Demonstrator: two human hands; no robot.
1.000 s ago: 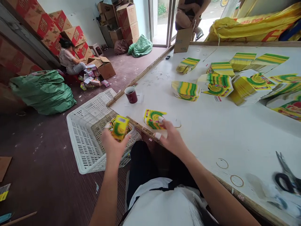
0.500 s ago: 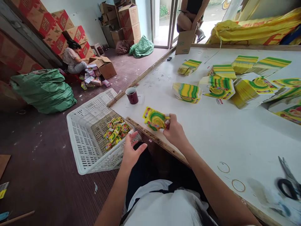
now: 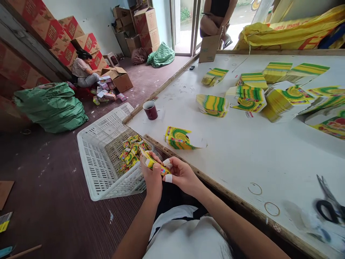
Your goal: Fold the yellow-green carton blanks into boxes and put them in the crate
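Between my hands, at the table's front edge, is a yellow and green printed carton [image 3: 153,163]. My left hand [image 3: 152,180] wraps around its side with the thumb on top. At its near end my right hand [image 3: 182,175] pinches it, with white tape on the thumb and a finger. A small stack of flat cartons [image 3: 179,138] lies on the table just beyond my hands. Left of me, a white plastic basket [image 3: 93,180] holds several folded small boxes [image 3: 133,151] in the same yellow and green print.
A dark red mug [image 3: 150,110] stands near the table corner. More flat carton stacks [image 3: 248,99] spread across the white table [image 3: 229,154]. Scissors [image 3: 329,201] lie at right. One person [image 3: 84,70] sits among boxes on the floor; another person [image 3: 218,18] sits by the door.
My right hand has moved from the stack toward me with one carton, leaving the stack on the table. My left hand, empty before, has closed on that carton.
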